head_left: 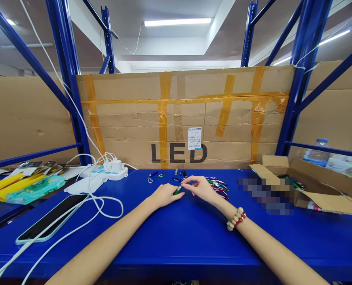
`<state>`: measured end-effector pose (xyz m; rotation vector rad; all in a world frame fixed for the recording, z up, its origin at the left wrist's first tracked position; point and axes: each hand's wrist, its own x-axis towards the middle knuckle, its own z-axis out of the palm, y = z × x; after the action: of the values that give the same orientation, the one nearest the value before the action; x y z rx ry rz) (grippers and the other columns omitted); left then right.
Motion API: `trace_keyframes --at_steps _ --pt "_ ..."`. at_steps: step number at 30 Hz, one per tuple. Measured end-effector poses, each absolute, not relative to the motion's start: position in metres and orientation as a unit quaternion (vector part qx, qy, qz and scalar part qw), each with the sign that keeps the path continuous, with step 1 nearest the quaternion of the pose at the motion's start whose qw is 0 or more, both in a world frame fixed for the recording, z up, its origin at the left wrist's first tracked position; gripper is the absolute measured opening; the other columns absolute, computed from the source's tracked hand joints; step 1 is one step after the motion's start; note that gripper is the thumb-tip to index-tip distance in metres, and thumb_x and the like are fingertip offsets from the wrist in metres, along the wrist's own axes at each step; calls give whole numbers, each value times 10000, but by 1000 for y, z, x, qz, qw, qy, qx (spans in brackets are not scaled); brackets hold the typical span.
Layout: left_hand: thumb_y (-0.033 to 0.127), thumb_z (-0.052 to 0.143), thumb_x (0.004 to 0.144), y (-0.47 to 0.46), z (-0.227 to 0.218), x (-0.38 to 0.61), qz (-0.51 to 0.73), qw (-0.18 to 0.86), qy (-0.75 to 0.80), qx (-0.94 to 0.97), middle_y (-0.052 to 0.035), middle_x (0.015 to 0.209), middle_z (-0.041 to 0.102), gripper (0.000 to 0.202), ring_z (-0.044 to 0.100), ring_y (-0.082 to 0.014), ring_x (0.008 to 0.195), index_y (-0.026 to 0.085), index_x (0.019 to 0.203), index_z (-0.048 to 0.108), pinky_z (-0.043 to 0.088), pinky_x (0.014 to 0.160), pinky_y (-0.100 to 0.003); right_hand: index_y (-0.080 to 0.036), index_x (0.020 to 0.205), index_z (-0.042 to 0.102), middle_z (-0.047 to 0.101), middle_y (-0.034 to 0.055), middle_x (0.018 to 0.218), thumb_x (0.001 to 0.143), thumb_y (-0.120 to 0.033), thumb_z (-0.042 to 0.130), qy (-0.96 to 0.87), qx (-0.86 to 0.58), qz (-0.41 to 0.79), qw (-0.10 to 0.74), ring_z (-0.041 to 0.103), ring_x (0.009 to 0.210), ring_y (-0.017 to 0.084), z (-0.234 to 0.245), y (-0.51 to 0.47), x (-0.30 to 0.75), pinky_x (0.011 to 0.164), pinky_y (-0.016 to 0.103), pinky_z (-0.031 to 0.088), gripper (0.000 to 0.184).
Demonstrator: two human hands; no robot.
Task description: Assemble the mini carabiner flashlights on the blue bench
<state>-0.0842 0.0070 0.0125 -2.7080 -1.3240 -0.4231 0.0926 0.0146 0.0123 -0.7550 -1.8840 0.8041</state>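
Observation:
Near the middle of the blue table, my left hand is closed around a small green tube with a dark, shiny end. My right hand pinches at the tube's upper end, thumb and forefinger together; any small part between those fingertips is too small to make out. Just beyond the hands lie a short silver cylinder and several small black pieces. A purple tube and a green carabiner clip rest further left. Beside my right wrist is a pile of slim coloured tubes with clips, partly hidden by the hand.
At left are a phone, white cables, a power strip and yellow rolls. An open cardboard box stands at right. A taped cardboard sheet marked LED walls off the back, between blue posts.

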Motion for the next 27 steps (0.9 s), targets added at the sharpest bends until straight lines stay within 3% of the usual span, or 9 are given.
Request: trace_keyframes --at_steps 19,27 --pt "406 403 888 10 9 -85 -146 34 -423 -893 -15 634 572 371 567 -200 613 166 620 492 348 511 -223 -115 752 652 610 53 684 653 -522 653 -764 -324 337 445 428 398 84 13 15 93 371 192 319 419" --pt "348 281 947 8 9 -84 -205 1 -389 -898 -11 830 579 254 563 -190 768 204 933 490 400 647 -240 -113 762 667 605 41 668 641 -535 656 -757 -336 347 440 414 408 78 10 20 98 392 195 323 440"
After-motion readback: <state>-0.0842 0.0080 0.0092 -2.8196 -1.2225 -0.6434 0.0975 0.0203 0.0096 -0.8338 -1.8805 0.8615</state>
